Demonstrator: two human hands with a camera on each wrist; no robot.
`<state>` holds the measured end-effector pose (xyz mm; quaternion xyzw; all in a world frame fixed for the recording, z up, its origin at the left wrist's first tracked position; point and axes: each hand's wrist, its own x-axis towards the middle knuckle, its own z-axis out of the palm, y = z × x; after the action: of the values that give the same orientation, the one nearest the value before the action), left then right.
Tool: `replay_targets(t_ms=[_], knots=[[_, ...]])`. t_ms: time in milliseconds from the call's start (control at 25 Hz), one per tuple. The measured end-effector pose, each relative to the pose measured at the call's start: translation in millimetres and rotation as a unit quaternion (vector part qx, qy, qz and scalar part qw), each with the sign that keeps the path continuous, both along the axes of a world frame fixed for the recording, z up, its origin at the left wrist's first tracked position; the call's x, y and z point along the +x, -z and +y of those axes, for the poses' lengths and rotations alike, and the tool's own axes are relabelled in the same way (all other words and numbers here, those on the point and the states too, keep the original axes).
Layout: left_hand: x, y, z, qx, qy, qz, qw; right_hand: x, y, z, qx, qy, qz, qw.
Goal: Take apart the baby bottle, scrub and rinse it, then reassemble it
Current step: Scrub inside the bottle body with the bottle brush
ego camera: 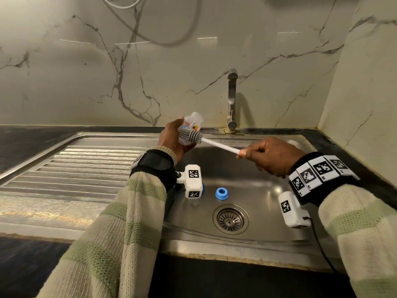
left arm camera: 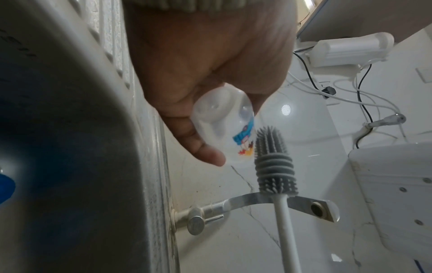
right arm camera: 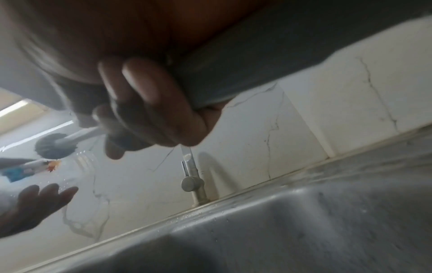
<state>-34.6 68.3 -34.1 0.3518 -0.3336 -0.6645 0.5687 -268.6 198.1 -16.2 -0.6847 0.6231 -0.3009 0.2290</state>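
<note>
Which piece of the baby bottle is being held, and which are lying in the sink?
The clear bottle body is in the left hand. The blue ring lies loose on the sink floor, untouched.

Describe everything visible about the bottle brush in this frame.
The bottle brush has a grey silicone head, ribbed in the middle with short spikes at both ends, on a long white handle. The right hand grips the handle's end; the head lies against the outside of the clear baby bottle held by the left hand, above the sink.

Veined marble walls (ego camera: 64,82) behind steel sink (ego camera: 268,190), dark counter (ego camera: 32,138).
</note>
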Motion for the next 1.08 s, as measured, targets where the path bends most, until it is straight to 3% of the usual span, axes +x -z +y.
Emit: replay_targets(t_ms=[120, 360, 640, 760, 880, 1080], knots=[[-2, -1, -2, 0.008, -0.013, 0.011, 1.0, 0, 0, -3, -0.059, 0.031, -0.003, 0.998], [0, -2, -1, 0.001, 0.023, 0.054, 0.998, -4, 4, -6, -0.037, 0.029, -0.025, 0.999], [-3, 2, -9, 0.007, -0.025, 0.016, 1.0, 0, 2, -4, -0.021, 0.007, -0.016, 1.0], [-2, 2, -12, 0.015, -0.046, 0.025, 0.999, -1, 3, -3, -0.054, 0.032, -0.006, 0.998], [-3, 2, -13, 0.02, -0.056, 0.031, 0.998, -1, 1, -3, -0.023, 0.017, -0.001, 1.0], [-2, 0, -6, 0.025, -0.001, 0.069, 0.997, -3, 2, -5, -0.023, 0.031, -0.015, 0.999]])
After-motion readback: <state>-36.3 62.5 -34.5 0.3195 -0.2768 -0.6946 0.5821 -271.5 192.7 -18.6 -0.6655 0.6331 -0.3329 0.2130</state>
